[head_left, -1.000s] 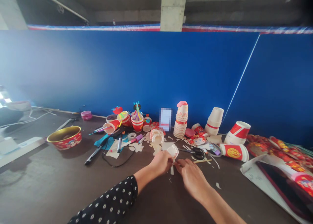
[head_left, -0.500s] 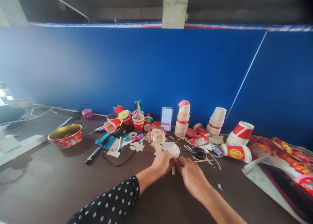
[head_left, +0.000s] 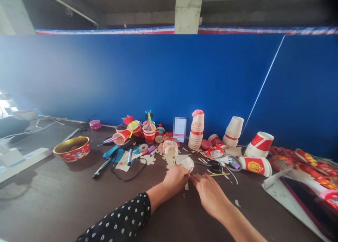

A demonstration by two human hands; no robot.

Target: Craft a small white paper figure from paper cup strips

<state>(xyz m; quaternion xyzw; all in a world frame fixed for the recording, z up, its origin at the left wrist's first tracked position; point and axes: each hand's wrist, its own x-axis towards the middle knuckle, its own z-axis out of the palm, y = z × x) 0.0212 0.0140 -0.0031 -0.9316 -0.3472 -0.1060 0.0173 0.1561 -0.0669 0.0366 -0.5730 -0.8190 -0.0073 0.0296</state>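
Note:
My left hand [head_left: 175,178] and my right hand [head_left: 208,192] meet low on the dark table [head_left: 66,199], fingertips pinched together over a small white paper strip [head_left: 186,186]. What the fingers grip is too small to make out. Just beyond the fingertips lies a white cut paper cup piece [head_left: 187,163] with fringed edges. Black-handled scissors [head_left: 213,165] lie to the right of it. Small paper scraps dot the table around the hands.
A stack of paper cups [head_left: 196,130] stands against the blue wall [head_left: 158,76], with more red-and-white cups [head_left: 255,164] lying to the right. Markers [head_left: 129,154], tape roll [head_left: 143,147], decorated cups [head_left: 149,132], a gold-and-red bowl [head_left: 72,148] sit left. A red printed package [head_left: 303,185] lies at right.
Both hands stay together over the strip, shifting only slightly. The camera view has drifted a little.

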